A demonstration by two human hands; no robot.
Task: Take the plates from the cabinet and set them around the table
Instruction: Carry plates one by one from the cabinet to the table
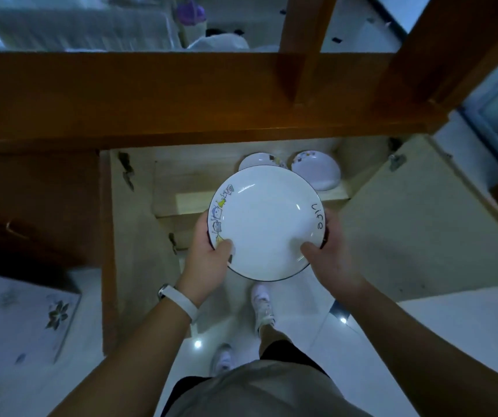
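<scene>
A white plate [267, 218] with a dark rim, cartoon drawings on its left edge and the word "Life" on its right is held level in front of the open cabinet. My left hand [208, 255] grips its left rim, thumb on top. On the opposite rim my right hand [330, 254] does the same. Two more white plates stay on the cabinet shelf [181, 203]: one [261, 161] mostly hidden behind the held plate, the other [317, 170] to its right.
The cabinet's two doors stand open, the left door [112, 236] and the right door [416, 224]. A brown wooden counter top [151, 94] runs above. A white box with a flower print [31, 320] sits at the left. White tiled floor [422, 341] lies under my feet.
</scene>
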